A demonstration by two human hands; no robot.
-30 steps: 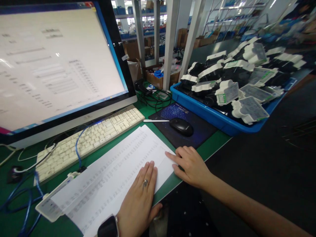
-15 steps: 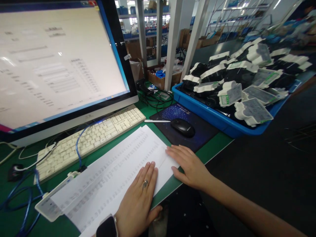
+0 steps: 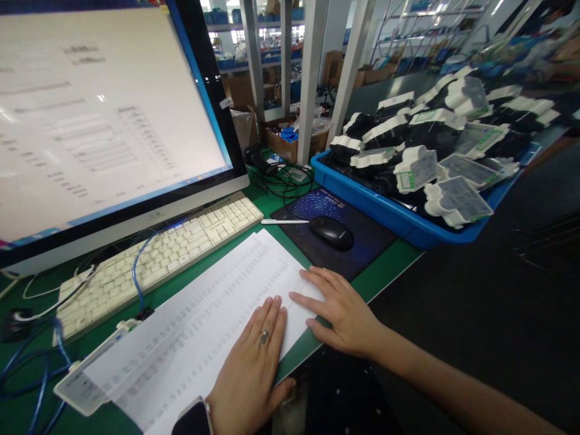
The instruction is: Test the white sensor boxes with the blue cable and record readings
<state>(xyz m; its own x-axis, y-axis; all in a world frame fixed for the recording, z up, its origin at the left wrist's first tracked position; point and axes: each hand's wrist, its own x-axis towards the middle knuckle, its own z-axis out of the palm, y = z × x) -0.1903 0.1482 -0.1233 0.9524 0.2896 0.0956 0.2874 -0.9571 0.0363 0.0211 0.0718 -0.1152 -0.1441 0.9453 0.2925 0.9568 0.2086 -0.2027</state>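
Ur L hand [image 3: 247, 365] lies on white printed paper sheets [image 3: 203, 314], fingers together; R hand [image 3: 342, 311], fingers spread, prob touches too.

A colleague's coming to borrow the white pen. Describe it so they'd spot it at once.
Start at the big monitor, then follow the off-white keyboard below it to its right end. Between that end and the black computer mouse, beyond the printed sheets, lies the white pen, mostly on the dark mouse pad. Slim and straight, it stands out from the rounded mouse beside it.
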